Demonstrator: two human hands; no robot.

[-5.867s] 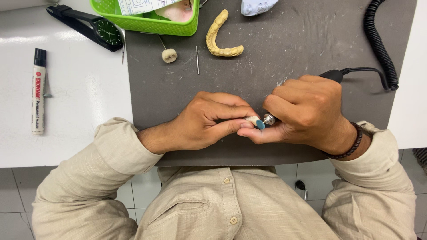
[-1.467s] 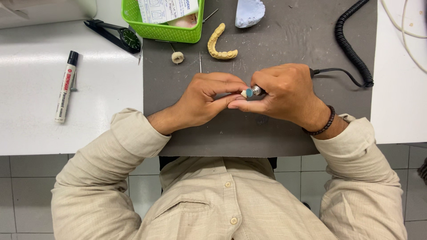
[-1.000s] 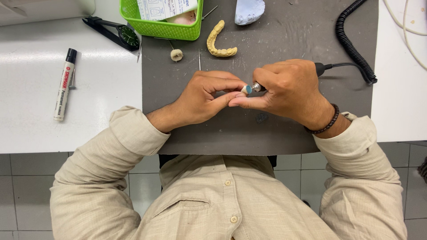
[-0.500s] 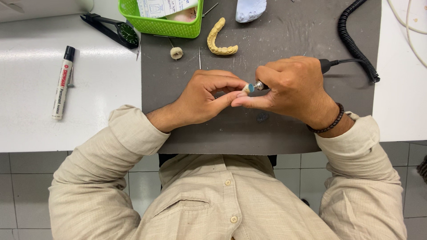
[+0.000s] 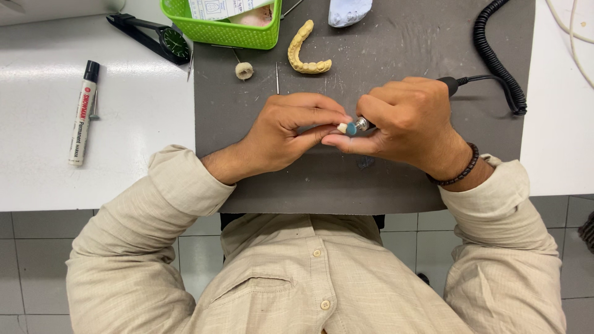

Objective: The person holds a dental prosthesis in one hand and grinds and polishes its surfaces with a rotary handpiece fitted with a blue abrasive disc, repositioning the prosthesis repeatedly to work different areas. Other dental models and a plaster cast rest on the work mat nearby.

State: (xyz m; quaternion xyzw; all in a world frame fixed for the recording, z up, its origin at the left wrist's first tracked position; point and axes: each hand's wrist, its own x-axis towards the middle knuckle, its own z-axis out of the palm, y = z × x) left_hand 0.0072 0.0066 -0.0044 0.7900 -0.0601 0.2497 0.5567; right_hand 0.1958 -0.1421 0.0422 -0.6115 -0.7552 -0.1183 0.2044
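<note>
Grey mat [image 5: 396, 179] on white surface [image 5: 124, 154]. My left hand [image 5: 284, 133] pinches a small white piece [image 5: 341, 128]; right hand [image 5: 405, 124] grips handpiece [image 5: 362, 124], blue tip [image 5: 351, 128] touching it.

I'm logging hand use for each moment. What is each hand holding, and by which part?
The right hand grips a corded rotary handpiece near its tip. The left hand pinches a small whitish piece between its fingertips.

We see a dark grey mat [image 5: 371, 179] on a white table [image 5: 124, 136]. On the mat lie a cream-yellow dental cast [image 5: 306, 52] and a pale blue-white lump [image 5: 348, 10]. At its top left corner sits a bright green basket [image 5: 219, 31]; left of the mat, a white marker [image 5: 83, 111] with a black cap. A black coiled cord [image 5: 495, 59] crosses its right side.
</note>
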